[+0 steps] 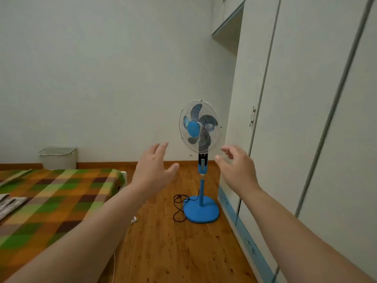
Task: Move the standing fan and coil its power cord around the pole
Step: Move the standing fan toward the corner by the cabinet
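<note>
A blue standing fan (200, 127) with a white wire guard stands upright on the wooden floor, close to the wardrobe. Its blue pole (201, 190) rises from a round blue base (202, 212). The black power cord (179, 205) lies in loose loops on the floor left of the base. My left hand (154, 168) is stretched out left of the fan, fingers straight, holding nothing. My right hand (236, 169) reaches out on the fan's right side, fingers loosely bent and empty. Both hands are nearer to me than the fan and touch nothing.
A tall white wardrobe (306, 119) with blue bottom drawers fills the right side. A bed with a checked green and orange cover (51, 201) takes the left. A white basket (58, 158) stands by the far wall. Wooden floor (163, 252) runs between bed and wardrobe.
</note>
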`<state>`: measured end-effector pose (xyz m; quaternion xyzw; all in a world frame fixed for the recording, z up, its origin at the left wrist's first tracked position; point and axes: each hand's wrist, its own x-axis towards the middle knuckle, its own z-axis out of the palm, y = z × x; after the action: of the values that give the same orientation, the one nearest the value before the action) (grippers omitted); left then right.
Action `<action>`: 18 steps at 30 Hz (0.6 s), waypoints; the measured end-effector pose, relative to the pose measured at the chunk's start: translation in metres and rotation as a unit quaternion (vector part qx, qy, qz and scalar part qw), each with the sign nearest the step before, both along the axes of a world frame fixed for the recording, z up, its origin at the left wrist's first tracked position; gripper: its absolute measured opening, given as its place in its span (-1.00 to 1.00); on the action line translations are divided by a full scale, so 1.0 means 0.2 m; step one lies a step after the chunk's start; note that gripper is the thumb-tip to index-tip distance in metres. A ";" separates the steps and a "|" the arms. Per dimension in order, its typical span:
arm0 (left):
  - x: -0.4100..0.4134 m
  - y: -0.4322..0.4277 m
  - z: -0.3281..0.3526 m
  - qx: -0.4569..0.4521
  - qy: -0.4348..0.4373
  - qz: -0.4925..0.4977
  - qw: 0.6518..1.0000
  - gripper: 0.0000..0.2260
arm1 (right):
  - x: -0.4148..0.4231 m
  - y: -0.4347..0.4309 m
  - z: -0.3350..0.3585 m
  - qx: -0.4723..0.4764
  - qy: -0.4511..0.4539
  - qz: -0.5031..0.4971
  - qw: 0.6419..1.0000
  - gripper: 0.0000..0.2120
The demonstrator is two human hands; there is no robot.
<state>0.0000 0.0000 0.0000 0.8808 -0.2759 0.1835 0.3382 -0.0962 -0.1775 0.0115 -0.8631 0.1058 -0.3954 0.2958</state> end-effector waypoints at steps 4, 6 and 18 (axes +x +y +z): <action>0.23 0.01 0.00 0.001 0.010 0.001 1.000 -0.40 | 0.23 0.00 0.00 0.011 0.003 -0.003 1.000 -0.71; 0.39 0.02 0.01 0.005 0.012 -0.004 1.000 -0.41 | 0.38 0.01 0.00 0.026 -0.002 -0.004 1.000 -0.72; 0.96 -0.03 0.01 -0.006 0.022 -0.029 0.999 -0.42 | 0.98 -0.03 0.00 0.018 0.026 -0.028 0.999 -0.70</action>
<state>0.1924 -0.0055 0.0018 0.8742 -0.2925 0.1559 0.3549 0.1001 -0.1831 0.0118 -0.8645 0.1450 -0.3788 0.2968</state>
